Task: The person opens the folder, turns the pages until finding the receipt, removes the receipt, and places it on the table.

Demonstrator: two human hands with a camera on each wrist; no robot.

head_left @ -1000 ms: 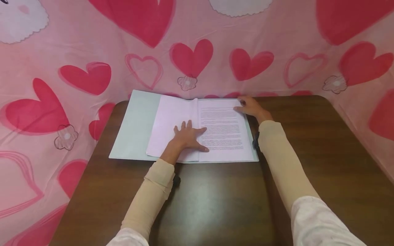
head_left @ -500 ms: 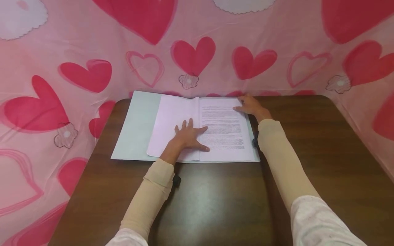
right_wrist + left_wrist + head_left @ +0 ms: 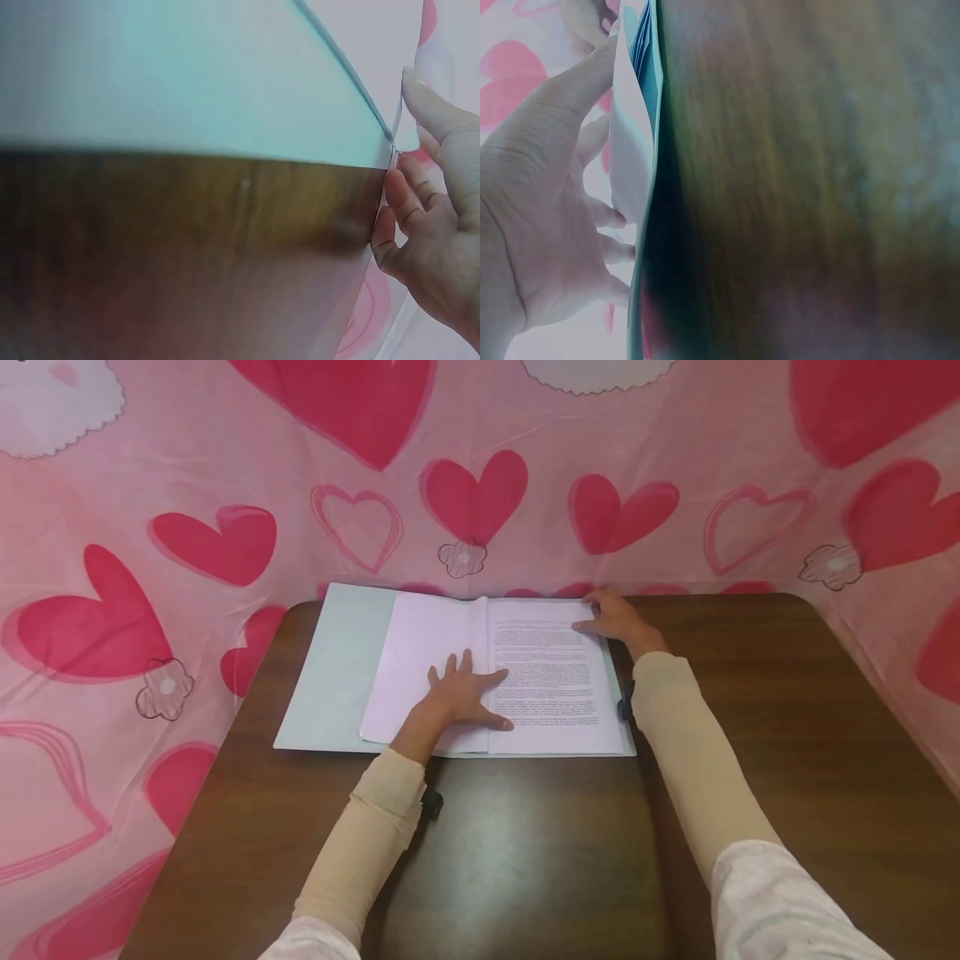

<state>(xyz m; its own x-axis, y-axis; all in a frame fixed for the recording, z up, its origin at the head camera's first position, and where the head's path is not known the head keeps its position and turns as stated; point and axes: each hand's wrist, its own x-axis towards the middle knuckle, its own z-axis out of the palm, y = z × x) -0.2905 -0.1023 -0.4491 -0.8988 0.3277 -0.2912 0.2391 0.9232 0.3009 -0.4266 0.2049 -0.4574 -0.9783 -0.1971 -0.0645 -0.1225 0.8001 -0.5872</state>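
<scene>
An open pale green folder with white sheets lies at the table's far edge. Its left sheet looks blank, and printed text covers the right sheet. My left hand rests across the middle fold with its fingers spread, the thumb and index finger reaching onto the printed sheet. At the folder's top right corner, my right hand holds the corner of the sheets, its thumb on the paper side and its other fingers around the edge. How many sheets it holds is hidden.
The brown wooden table extends in front of the folder and to its right. A pink cloth with red hearts hangs right behind the table's far edge and along the sides.
The view shifts slightly. Both hands stay in the same places on the folder and sheets, with no clear movement of the paper.
</scene>
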